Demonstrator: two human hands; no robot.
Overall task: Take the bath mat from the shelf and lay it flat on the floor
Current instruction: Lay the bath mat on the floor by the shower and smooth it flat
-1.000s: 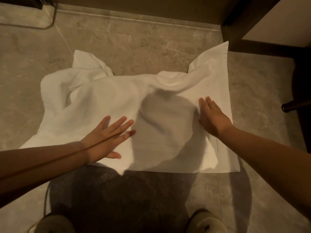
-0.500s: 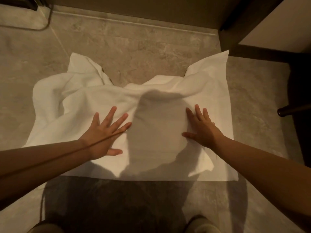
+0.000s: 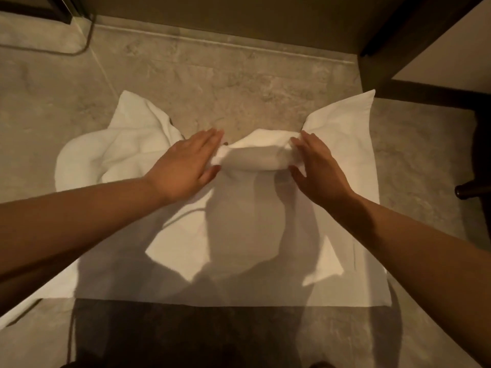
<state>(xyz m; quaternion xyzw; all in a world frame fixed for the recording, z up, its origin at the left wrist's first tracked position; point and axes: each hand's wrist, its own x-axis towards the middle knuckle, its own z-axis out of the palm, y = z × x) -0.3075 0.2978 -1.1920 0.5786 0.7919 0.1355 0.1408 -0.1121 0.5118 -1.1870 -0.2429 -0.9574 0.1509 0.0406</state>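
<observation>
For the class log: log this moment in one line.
bath mat: far edge bunched | left hand: pressing there | right hand: pressing there

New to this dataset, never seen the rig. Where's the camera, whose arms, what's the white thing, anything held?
No robot here: a person works bare-handed. The one view comes from a wide-angle camera worn on their head, looking forward and down. On the floor lies a white bath mat, flat near the person and bunched along its far edge. The left hand and right hand each have an end of the bunched ridge between thumb and fingers. Whether they pinch it or only push it is unclear.
</observation>
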